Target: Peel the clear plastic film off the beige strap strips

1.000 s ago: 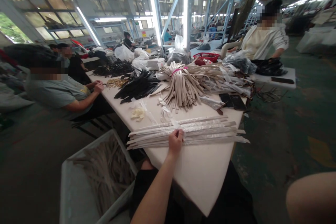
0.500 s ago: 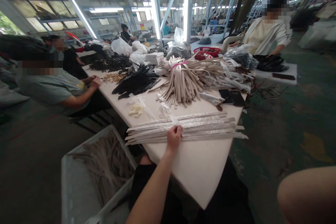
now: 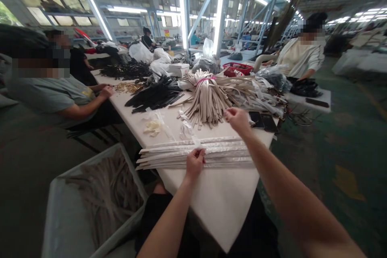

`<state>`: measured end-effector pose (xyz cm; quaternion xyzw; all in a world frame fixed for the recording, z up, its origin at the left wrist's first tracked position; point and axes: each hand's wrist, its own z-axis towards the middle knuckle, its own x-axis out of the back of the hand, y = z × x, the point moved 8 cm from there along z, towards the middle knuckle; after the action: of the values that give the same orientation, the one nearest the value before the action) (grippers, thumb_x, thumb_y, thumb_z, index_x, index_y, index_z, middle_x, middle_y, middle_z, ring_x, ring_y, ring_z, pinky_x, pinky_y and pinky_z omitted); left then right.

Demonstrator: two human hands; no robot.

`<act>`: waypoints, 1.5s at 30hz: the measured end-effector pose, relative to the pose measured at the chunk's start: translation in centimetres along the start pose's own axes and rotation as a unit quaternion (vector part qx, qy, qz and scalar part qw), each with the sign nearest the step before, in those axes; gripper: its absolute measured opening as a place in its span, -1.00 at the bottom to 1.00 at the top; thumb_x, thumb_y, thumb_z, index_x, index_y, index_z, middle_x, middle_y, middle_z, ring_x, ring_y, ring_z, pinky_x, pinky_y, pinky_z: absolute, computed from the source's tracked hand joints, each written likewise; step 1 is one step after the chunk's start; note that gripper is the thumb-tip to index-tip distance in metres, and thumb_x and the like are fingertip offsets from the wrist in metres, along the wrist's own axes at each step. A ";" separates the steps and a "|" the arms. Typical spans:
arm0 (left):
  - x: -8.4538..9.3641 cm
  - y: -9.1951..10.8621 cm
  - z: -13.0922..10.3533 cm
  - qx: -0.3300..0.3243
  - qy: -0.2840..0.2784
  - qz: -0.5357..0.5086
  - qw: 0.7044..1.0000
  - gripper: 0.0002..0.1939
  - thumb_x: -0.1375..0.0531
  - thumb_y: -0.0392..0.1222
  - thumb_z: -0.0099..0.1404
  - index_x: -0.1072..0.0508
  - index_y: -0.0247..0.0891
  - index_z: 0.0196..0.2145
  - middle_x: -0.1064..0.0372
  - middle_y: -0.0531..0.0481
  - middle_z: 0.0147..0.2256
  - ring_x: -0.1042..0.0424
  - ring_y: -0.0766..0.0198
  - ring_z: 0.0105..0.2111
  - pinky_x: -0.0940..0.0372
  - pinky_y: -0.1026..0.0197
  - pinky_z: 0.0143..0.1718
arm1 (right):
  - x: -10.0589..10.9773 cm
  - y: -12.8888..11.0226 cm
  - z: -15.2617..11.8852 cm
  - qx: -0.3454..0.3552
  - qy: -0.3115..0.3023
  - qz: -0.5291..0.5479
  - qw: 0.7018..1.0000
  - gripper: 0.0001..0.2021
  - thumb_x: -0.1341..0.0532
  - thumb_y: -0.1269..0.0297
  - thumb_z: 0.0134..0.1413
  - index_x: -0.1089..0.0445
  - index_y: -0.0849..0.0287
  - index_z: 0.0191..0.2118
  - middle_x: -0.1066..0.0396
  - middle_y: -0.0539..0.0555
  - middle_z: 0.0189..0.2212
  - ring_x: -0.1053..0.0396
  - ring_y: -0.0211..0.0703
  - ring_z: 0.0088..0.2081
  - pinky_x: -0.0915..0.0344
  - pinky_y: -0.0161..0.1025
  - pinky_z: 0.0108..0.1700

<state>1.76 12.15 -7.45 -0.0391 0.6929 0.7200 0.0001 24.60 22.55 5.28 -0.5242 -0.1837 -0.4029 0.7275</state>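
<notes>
Lying beyond left fingers pinching pale strips: bundle, phones; right fingers, hold unclear.

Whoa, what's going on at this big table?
The person's left hand holds the pale strips laid side by side across the table. The right hand hovers near a tied bundle; I can't tell if it holds anything. More strips lie in the bin. A co-worker sits on the left, by gold pieces.

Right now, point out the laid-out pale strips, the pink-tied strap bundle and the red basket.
Pale strips point(image 3: 222, 154): head view, middle strips of the row.
Strap bundle point(image 3: 205, 100): head view, fanned straps below the pink tie.
Red basket point(image 3: 230, 71): head view, front wall.
</notes>
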 end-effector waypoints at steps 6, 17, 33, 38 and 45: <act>0.7 -0.5 0.7 0.013 0.020 -0.089 0.996 -0.61 -0.37 0.04 0.11 -0.51 -0.33 -0.25 -0.44 0.02 -0.52 -0.42 0.31 -0.60 -0.32 0.30 -0.55 | -9.4 1.1 -0.1 -0.109 -0.110 -0.088 0.984 -0.71 -0.30 0.14 0.12 -0.56 0.32 -0.25 -0.55 0.32 -0.26 -0.50 0.05 -0.18 -0.31 -0.25 -0.18; 1.1 -1.1 1.2 0.020 0.038 -0.158 0.987 -0.62 -0.40 -0.02 0.07 -0.50 -0.32 -0.23 -0.51 -0.05 -0.39 -0.49 0.27 -0.50 -0.42 0.24 -0.45 | -5.8 -0.3 -3.1 -0.090 -0.062 -0.049 0.993 -0.70 -0.15 0.35 0.10 -0.51 0.26 -0.08 -0.54 0.16 -0.38 -0.48 -0.10 -0.29 -0.28 -0.29 -0.19; 0.7 -0.2 0.1 0.034 0.001 -0.167 0.985 -0.55 -0.41 0.12 0.02 -0.47 -0.34 -0.41 -0.46 -0.02 -0.50 -0.38 0.35 -0.59 -0.30 0.28 -0.54 | 2.3 -6.7 -20.0 0.027 -0.105 0.241 0.964 -0.79 -0.24 0.08 0.18 -0.55 0.07 -0.29 -0.51 0.16 -0.25 -0.45 0.04 -0.11 -0.33 -0.05 0.00; 0.7 0.3 -0.1 0.017 -0.005 -0.161 0.987 -0.56 -0.41 0.13 0.03 -0.47 -0.34 -0.42 -0.41 0.02 -0.53 -0.33 0.38 -0.60 -0.24 0.31 -0.55 | -2.8 -5.1 -18.7 -0.066 -0.112 0.309 0.942 -0.64 -0.07 -0.02 0.28 -0.45 0.14 -0.27 -0.37 -0.02 -0.63 -0.33 -0.18 -0.61 -0.28 -0.28 -0.49; 0.4 0.2 -0.1 0.006 -0.027 -0.104 0.994 -0.60 -0.36 0.12 0.12 -0.47 -0.31 -0.46 -0.40 0.02 -0.56 -0.31 0.37 -0.59 -0.21 0.31 -0.52 | -8.2 -2.2 -20.1 -0.117 -0.097 0.369 0.917 -0.65 -0.09 0.00 0.23 -0.42 0.18 -0.35 -0.31 -0.05 -0.63 -0.23 -0.27 -0.63 -0.22 -0.35 -0.55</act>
<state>1.37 12.02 -7.23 -0.0917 0.6892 0.7126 0.0942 14.76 7.18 -6.70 -0.6724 0.0019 -0.0715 0.7367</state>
